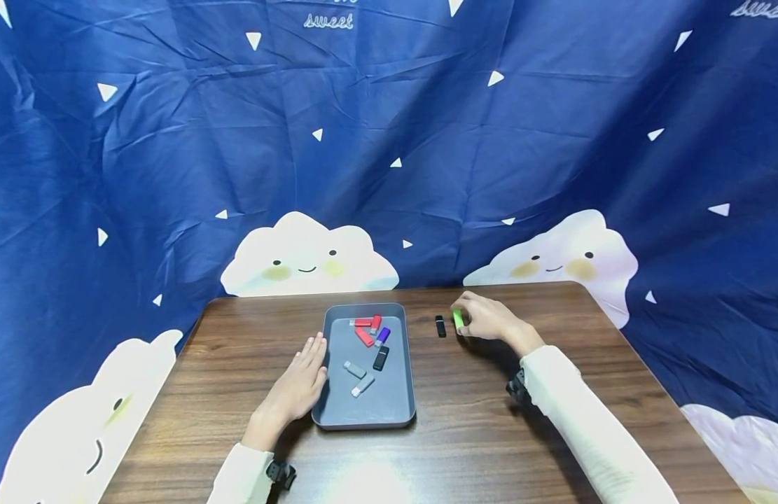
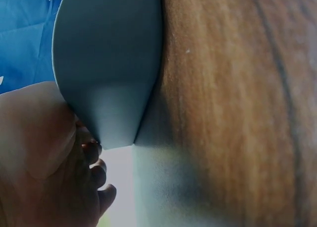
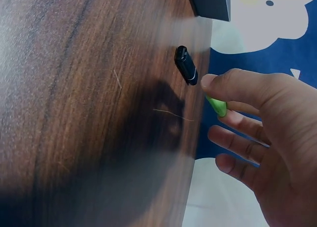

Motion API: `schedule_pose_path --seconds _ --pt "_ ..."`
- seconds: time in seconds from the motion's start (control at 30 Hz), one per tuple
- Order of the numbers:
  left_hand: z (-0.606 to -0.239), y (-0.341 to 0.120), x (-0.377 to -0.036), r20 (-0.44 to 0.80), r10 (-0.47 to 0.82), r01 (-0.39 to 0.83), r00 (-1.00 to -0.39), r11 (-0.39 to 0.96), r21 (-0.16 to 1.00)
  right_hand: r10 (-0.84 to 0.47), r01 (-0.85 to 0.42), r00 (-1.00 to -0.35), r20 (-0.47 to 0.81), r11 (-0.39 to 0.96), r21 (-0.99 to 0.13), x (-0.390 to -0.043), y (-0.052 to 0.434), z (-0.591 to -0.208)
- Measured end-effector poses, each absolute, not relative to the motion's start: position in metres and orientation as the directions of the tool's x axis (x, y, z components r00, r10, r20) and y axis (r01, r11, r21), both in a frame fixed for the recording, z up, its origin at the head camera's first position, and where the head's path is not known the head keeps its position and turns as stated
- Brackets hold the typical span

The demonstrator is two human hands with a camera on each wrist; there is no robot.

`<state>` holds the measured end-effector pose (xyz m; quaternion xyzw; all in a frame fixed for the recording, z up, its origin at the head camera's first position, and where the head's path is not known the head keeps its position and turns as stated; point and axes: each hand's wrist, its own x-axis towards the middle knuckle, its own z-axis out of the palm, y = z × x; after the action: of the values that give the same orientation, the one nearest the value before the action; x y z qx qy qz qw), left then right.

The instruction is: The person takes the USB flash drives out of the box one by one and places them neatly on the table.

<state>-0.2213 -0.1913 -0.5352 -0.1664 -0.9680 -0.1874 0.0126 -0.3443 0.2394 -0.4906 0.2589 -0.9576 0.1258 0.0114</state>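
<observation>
The right hand [image 1: 489, 320] pinches a glossy green flash drive [image 1: 458, 319] beside a black one [image 1: 440, 326] on the wood-grain counter [image 1: 464, 420]; the left hand [image 1: 297, 385] rests flat, fingers straight, against the grey rectangular tray [image 1: 370, 413].

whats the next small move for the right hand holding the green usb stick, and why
Probably carry the green USB stick over to the grey tray and drop it in. The right hand already pinches it beside the black stick on the table, the tray holds other sticks, and the left hand rests flat against the tray's side.
</observation>
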Motion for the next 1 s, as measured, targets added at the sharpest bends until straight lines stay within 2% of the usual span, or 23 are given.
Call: schedule_pose_path --seconds 0.5,0.8,1.0 --pt "-0.535 -0.191 -0.220 0.093 0.312 0.324 -0.946 0.875 0.360 -0.487 -0.487 -0.871 0.066 0.838 -0.246 -0.348 0.242 -0.500" --pt "-0.543 -0.194 -0.222 0.168 0.338 0.376 -0.926 0.851 0.367 -0.472 -0.466 -0.881 0.046 0.846 -0.259 -0.350 0.240 -0.506" --pt "-0.538 -0.193 -0.220 0.158 0.329 0.365 -0.931 0.846 0.388 -0.469 -0.459 -0.883 0.028 0.848 -0.266 -0.349 0.239 -0.507"
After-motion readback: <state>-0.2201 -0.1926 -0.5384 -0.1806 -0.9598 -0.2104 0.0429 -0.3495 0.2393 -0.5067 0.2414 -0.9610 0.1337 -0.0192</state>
